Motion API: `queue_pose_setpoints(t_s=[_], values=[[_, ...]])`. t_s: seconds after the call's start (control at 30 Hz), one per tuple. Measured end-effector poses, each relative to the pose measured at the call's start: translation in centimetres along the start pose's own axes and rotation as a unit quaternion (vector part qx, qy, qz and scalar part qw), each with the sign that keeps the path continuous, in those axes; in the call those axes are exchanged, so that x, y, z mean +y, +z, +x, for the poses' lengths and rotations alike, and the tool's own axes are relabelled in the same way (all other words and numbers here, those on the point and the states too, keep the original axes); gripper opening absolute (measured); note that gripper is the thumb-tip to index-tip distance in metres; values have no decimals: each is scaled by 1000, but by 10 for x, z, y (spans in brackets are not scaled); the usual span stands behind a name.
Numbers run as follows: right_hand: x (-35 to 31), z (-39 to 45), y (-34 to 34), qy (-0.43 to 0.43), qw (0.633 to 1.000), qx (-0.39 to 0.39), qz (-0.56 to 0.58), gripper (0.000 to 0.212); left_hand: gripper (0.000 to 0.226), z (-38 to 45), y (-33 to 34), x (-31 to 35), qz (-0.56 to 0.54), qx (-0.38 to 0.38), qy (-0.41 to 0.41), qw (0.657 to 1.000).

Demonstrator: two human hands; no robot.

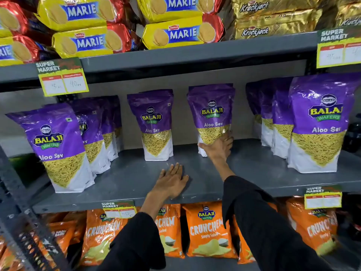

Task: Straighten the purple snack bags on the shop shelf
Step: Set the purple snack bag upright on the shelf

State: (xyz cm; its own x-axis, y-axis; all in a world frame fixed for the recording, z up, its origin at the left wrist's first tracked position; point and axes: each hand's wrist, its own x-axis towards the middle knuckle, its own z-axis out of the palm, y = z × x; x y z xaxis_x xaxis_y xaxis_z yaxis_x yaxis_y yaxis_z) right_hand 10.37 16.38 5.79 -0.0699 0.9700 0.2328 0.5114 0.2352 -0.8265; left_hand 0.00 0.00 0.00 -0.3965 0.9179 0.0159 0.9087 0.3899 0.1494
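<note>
On the shelf [244, 169], the right hand [219, 145] grips a purple bag [212, 112] near its base. The left hand [172, 181] lies flat, fingers spread, holding nothing.

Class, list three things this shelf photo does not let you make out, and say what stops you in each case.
1. Head view: the lower corner of the bag the right hand grips is hidden by that hand.
2. Head view: how many bags stand in the left row is unclear; the front bag covers them.
3. Head view: the writing on the right price tag is blurred and cut off by the frame edge.
</note>
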Motion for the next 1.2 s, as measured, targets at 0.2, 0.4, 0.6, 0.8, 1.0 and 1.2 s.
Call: queue_pose_setpoints(t_s=[0.2, 0.4, 0.6, 0.8, 1.0, 1.2], values=[[0, 4, 10, 1, 1000, 20, 9, 136, 68, 1, 2, -3, 4, -5, -1, 1000], [4, -2, 8, -6, 999, 41, 18, 134, 67, 1, 2, -3, 5, 1, 2, 1000], [18, -18, -8, -25, 999, 39, 21, 134, 68, -2, -1, 0, -3, 4, 2, 1000], [31, -46, -28, -47, 997, 46, 34, 134, 70, -5, -5, 3, 0, -1, -4, 1000], [41, -73, -45, -57, 997, 43, 34, 135, 69, -9, -6, 5, 4, -9, -16, 1000], [50, -90, -58, -68, 996, 49, 36, 136, 68, -15, -10, 10, 2, -10, -20, 1000]])
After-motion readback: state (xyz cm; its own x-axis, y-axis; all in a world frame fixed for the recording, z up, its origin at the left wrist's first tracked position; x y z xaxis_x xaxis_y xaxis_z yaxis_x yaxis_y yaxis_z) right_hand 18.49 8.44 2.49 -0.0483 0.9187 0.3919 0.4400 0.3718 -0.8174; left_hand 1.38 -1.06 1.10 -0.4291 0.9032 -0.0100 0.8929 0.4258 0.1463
